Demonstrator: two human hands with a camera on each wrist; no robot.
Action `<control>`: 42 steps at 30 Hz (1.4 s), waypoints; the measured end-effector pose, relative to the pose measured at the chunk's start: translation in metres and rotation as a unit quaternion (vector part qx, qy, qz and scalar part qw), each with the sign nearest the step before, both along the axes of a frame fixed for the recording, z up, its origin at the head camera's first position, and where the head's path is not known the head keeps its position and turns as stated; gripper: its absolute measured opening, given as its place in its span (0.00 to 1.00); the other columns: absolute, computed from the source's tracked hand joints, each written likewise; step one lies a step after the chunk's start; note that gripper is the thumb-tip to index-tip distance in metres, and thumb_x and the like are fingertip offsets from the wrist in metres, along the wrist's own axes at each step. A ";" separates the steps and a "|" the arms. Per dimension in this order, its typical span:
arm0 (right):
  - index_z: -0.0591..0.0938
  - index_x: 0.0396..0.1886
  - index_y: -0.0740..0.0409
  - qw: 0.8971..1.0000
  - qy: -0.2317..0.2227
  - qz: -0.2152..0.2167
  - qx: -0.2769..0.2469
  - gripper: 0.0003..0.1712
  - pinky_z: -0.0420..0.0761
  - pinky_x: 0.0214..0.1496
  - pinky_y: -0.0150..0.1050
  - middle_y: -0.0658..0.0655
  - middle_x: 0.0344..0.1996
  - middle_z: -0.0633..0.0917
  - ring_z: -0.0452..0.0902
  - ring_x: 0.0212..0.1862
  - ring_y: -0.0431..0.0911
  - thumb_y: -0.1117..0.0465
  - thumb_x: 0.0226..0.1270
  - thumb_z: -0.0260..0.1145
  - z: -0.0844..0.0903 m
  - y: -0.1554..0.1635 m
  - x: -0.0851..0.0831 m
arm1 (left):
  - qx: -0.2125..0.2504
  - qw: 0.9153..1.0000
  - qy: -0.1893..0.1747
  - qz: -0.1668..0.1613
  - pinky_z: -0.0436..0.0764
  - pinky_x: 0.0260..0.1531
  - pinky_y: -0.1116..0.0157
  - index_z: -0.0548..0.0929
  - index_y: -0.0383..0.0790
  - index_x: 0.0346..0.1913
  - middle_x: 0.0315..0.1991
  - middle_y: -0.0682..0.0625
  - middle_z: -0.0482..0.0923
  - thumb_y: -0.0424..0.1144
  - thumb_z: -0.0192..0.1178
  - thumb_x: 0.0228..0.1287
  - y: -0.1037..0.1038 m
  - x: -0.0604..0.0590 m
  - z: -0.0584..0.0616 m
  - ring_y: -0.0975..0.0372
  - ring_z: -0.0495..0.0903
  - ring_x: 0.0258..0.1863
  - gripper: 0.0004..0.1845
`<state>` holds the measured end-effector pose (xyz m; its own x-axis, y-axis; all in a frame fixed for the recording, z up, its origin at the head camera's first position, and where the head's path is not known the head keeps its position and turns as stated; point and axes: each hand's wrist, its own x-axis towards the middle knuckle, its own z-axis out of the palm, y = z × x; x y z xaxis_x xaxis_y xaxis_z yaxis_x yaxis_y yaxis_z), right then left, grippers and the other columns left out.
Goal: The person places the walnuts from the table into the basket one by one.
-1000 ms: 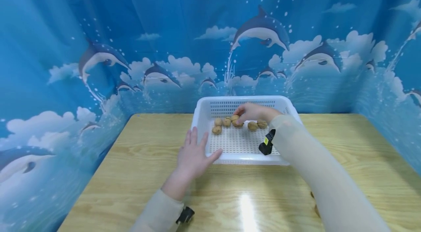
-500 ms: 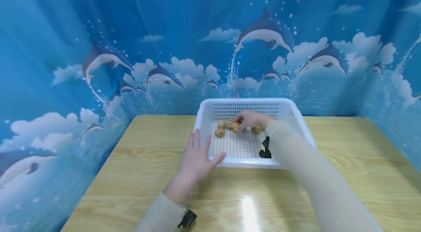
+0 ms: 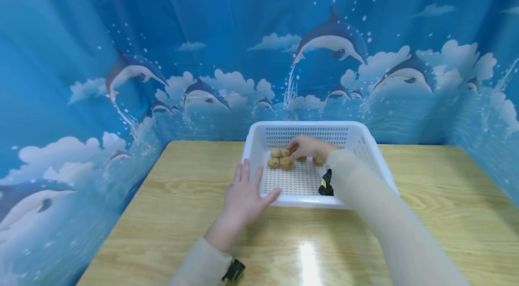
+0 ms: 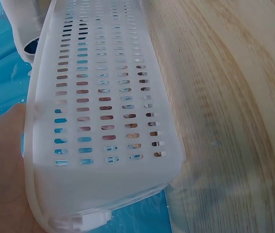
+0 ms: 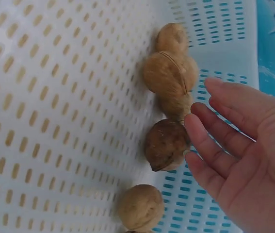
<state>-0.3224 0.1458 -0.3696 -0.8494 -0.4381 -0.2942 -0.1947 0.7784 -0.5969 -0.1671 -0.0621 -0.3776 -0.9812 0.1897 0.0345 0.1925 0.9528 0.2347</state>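
My right hand reaches into a white perforated plastic basket, close over several walnuts. In the right wrist view this hand has loosely bent, spread fingers with nothing between them. Its fingertips are right at a dark brown walnut. Above that, a larger tan walnut sits against others in a cluster; a separate walnut lies lower down. My left hand rests at the basket's front left corner, fingers spread along the rim. The left wrist view shows the basket's slotted side wall beside that hand.
The basket stands on a wood-grain table near its back edge. A blue dolphin-print curtain hangs behind and at the sides. A black wrist camera on the right wrist overlaps the basket floor.
My right hand has moved a walnut toward the front left, up to the left group, and let go of it. My left hand stays at the corner; the head view has shifted slightly.
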 end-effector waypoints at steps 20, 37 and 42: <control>0.69 0.64 0.60 0.992 0.033 -0.003 -0.119 0.29 0.71 0.58 0.53 0.62 0.59 0.74 0.69 0.60 0.55 0.57 0.65 0.63 0.066 0.065 0.036 | 0.026 1.000 0.000 -0.004 0.63 0.56 0.39 0.57 0.45 0.72 0.73 0.38 0.37 0.73 0.42 0.58 0.001 -0.001 0.002 0.44 0.38 0.71 0.46; 0.68 0.64 0.61 0.989 0.025 -0.048 -0.141 0.35 0.74 0.55 0.49 0.64 0.58 0.74 0.73 0.57 0.55 0.49 0.62 0.65 0.053 0.133 0.102 | 0.010 1.000 0.000 -0.006 0.65 0.55 0.40 0.57 0.45 0.72 0.73 0.37 0.38 0.74 0.39 0.58 -0.002 0.000 0.000 0.44 0.39 0.71 0.47; 0.67 0.64 0.65 0.986 0.032 -0.059 -0.153 0.34 0.77 0.53 0.47 0.67 0.58 0.73 0.72 0.57 0.57 0.52 0.64 0.64 0.046 0.150 0.125 | 0.012 1.000 0.000 -0.007 0.64 0.56 0.40 0.57 0.45 0.72 0.73 0.37 0.38 0.73 0.40 0.58 -0.001 0.002 0.002 0.43 0.39 0.71 0.47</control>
<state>-0.1977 0.2954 -0.3241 -0.9123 -0.3951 -0.1078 -0.1586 0.5836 -0.7964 -0.1656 -0.0632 -0.3759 -0.9784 0.2028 0.0397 0.2062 0.9442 0.2567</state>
